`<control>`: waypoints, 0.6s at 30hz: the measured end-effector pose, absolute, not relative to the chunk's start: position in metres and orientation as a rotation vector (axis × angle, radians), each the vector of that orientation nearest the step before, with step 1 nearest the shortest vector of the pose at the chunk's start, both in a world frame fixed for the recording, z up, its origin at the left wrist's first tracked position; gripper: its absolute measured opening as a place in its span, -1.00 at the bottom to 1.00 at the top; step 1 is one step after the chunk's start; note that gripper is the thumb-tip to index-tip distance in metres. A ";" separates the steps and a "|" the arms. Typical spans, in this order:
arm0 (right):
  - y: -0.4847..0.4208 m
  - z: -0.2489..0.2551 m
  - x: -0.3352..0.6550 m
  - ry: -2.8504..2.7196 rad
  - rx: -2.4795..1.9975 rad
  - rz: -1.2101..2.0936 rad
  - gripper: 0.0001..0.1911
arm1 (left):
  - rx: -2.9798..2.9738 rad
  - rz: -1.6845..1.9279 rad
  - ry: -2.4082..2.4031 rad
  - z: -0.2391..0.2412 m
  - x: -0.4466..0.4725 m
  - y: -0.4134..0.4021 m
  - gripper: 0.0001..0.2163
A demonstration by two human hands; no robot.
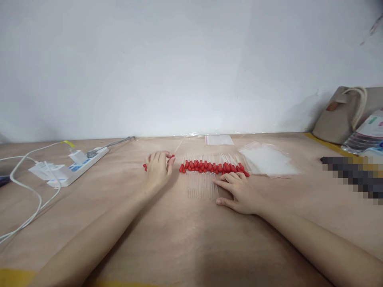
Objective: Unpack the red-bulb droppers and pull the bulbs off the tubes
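A row of several clear glass droppers with red rubber bulbs [214, 167] lies side by side on the tan table [185, 239], bulbs pointing away from me. My left hand [158, 169] rests left of the row, its fingers curled over a few red-bulbed droppers [172, 157] that peek out on both sides of it. My right hand [239, 191] lies flat on the table with fingers spread, fingertips touching the glass stems at the row's right end.
A stack of clear zip bags [267, 161] lies right of the droppers, and one small bag [219, 140] near the wall. A white power strip [74, 167] with chargers and cables sits at the left. A beige bag [344, 113] and packets stand at the right.
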State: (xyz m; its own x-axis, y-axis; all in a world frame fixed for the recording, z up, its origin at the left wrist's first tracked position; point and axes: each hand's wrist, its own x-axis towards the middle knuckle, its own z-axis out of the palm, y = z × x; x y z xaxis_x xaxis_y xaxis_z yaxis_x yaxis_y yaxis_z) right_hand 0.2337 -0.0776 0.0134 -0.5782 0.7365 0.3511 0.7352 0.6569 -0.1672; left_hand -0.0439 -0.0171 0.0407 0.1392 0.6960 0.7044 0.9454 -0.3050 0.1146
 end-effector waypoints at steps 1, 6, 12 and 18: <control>-0.078 0.013 0.234 -2.487 -1.159 0.001 -0.49 | -2.158 -1.013 -1.517 0.036 -0.041 -0.025 -0.81; -0.078 0.011 0.235 -2.462 -1.164 0.019 -0.44 | -2.576 -1.121 -1.189 0.007 -0.031 -0.048 -0.88; -0.075 0.005 0.231 -2.100 -1.139 -0.060 -0.52 | -2.622 -1.146 -0.991 -0.002 -0.026 -0.048 -0.85; -0.077 0.005 0.214 -2.214 -1.024 -0.373 -0.69 | -2.581 -1.156 -0.853 -0.001 -0.015 -0.049 -0.87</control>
